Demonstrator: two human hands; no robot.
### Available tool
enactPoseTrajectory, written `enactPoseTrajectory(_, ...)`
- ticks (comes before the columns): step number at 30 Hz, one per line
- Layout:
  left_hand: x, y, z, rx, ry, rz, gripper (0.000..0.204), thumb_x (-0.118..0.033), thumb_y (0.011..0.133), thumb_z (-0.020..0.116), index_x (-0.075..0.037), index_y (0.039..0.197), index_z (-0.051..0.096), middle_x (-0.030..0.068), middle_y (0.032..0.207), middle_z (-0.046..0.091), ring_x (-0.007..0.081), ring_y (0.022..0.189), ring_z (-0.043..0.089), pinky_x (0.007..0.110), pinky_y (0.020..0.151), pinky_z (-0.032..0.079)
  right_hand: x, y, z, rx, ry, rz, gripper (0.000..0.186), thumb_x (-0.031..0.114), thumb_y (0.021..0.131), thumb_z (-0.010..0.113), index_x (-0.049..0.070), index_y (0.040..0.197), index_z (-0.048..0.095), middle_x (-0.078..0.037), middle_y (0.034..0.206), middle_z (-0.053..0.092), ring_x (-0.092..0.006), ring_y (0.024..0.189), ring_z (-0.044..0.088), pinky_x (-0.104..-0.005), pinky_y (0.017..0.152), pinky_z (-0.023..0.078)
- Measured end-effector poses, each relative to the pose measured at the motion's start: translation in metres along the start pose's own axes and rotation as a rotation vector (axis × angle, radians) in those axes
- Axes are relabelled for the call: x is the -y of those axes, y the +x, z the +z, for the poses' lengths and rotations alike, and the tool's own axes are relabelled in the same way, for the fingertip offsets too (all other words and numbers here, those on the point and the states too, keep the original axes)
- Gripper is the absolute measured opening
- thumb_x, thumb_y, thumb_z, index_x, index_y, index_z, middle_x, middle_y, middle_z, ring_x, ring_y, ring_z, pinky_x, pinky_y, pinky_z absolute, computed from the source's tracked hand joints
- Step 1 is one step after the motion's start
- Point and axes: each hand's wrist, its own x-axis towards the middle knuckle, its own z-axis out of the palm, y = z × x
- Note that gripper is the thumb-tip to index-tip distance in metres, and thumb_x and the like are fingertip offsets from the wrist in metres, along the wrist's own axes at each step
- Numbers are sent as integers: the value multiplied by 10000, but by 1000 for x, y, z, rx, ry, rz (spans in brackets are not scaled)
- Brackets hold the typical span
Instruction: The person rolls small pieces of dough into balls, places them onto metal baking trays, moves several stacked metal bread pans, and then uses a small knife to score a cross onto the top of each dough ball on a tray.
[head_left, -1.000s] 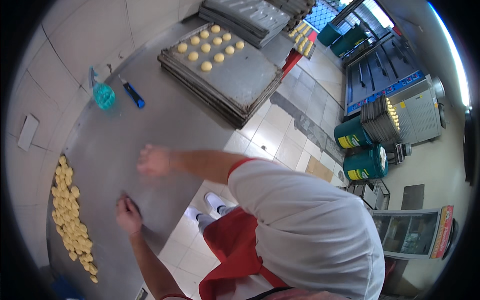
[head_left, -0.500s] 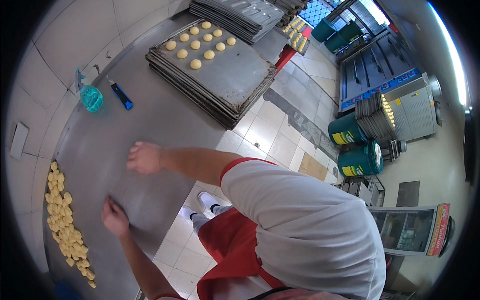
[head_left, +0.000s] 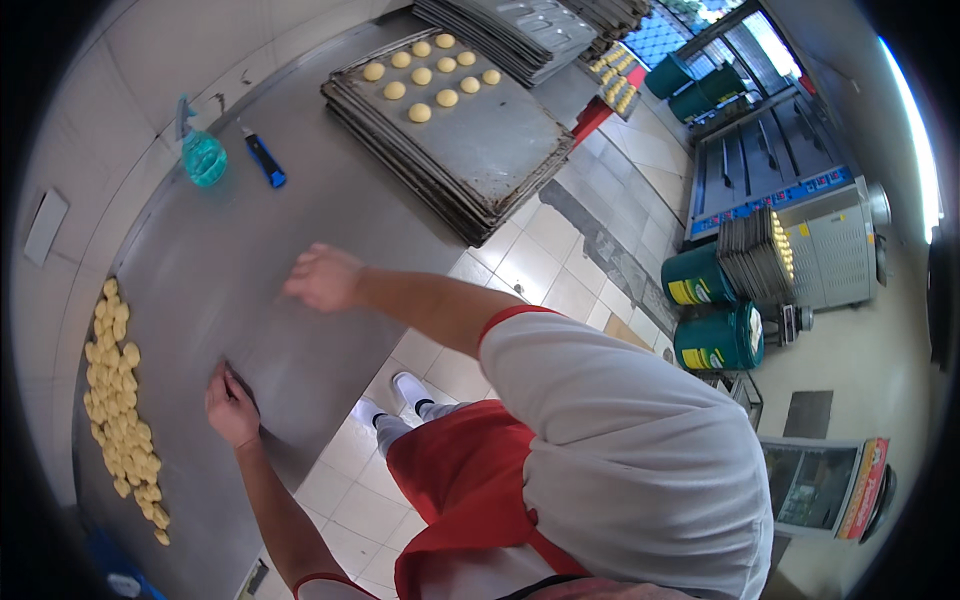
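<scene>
Yellow dough pieces (head_left: pixel 118 400) sit in a long lumpy heap on the left side of the metal tabletop (head_left: pixel 200 300), running along the wall edge, some of them piled on each other. Closest to that heap is the left hand (head_left: pixel 232 407), well apart from it, low over the bare metal with its fingers bent and a dark shadow right beside them. The right hand (head_left: pixel 325 278) is farther up, also over bare metal, fingers curled under. Honestly can't tell if either one has anything tucked beneath it, since the palms are hidden.

Past the hands, up top, 12 smooth round dough balls (head_left: pixel 422 76) sit in 3 rows of 4 on one half of the top tray in a stack of worn baking trays (head_left: pixel 480 165). Left of that there's a blue-and-black handled tool (head_left: pixel 265 162) lying flat, and just beside it a teal spray bottle (head_left: pixel 204 158) near the tiled wall (head_left: pixel 120 120). More dark trays (head_left: pixel 500 45) are piled behind the first stack.

Over on the right, across the tile floor (head_left: pixel 540 260), you've got 2 green drums (head_left: pixel 718 337) near a big oven (head_left: pixel 760 150). White shirt (head_left: pixel 640 430) and red apron (head_left: pixel 460 460) on the person.
</scene>
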Motion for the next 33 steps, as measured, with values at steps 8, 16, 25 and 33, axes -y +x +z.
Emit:
enactPoseTrajectory(8,-74,-39,11,-59,-10,41,263,-122,1069,596,-73,1300,712,166,1132,740,392,1080,652,521,949,509,74,-53,19,-97,119,121,261,242,915,706,144,1157,699,-110,1091,683,-329,1137,623,-492,979,490)
enactPoseTrajectory(16,-13,-25,5,-14,-100,-202,386,-124,1056,636,-81,1439,634,156,1064,715,385,1024,651,506,903,519,5,-23,35,-204,50,26,238,206,892,724,146,1121,704,-96,1076,675,-320,1102,623,-482,999,478)
enactPoseTrajectory(25,-57,14,19,-73,-73,216,289,-144,1061,633,-75,1337,685,170,1063,734,404,959,670,515,876,535,75,0,23,-161,54,62,173,159,888,715,130,1057,687,-93,1018,674,-313,1060,633,-488,970,494)
enactPoseTrajectory(33,-36,-52,33,-75,-145,157,228,-142,1026,673,-70,1236,727,192,1113,733,419,1045,669,509,915,547,58,-59,51,-282,-20,143,196,178,867,730,132,1054,690,-82,1061,667,-308,1062,634,-473,956,494)
